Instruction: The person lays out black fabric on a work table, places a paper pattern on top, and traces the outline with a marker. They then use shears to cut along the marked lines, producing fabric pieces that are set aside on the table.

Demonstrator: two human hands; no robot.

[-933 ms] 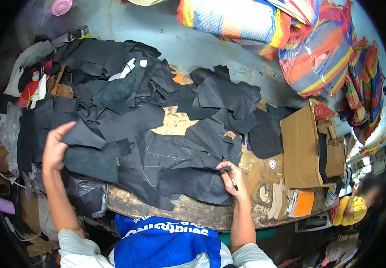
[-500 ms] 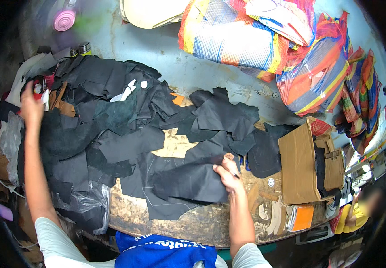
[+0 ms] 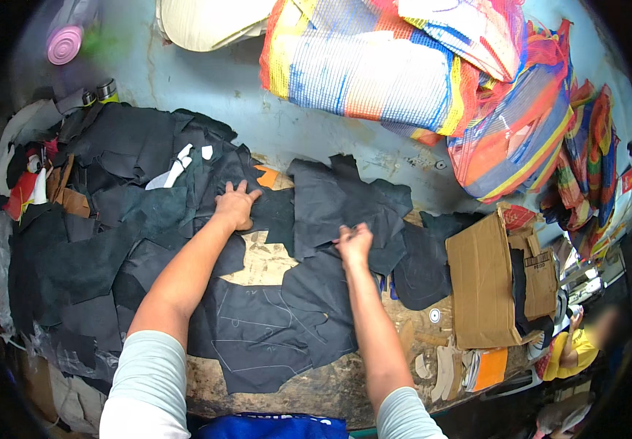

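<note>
My left hand (image 3: 235,208) lies palm down with fingers spread on dark leather scraps (image 3: 210,175) left of centre. To its right, my right hand (image 3: 354,243) has its fingers drawn together at the lower edge of a black leather piece (image 3: 323,201) and seems to pinch it; my fingers partly hide the grip. Nearer me, a flat black leather sheet (image 3: 257,333) carries thin pale outlines of shapes. Between the hands and this sheet, a bare patch of the worn wooden table (image 3: 261,265) shows.
Black leather pieces heap up at left, with white scraps (image 3: 178,167) on top. A cardboard box (image 3: 484,282) stands at right, beside small tan pieces (image 3: 445,372) and an orange-faced stack (image 3: 490,368). Striped mesh bags (image 3: 367,73) hang overhead. A person in yellow (image 3: 583,351) sits far right.
My left hand has come from the far-left pile to the centre. My right hand has moved up and left, and the dark piece it held no longer covers the marked sheet. The view has shifted.
</note>
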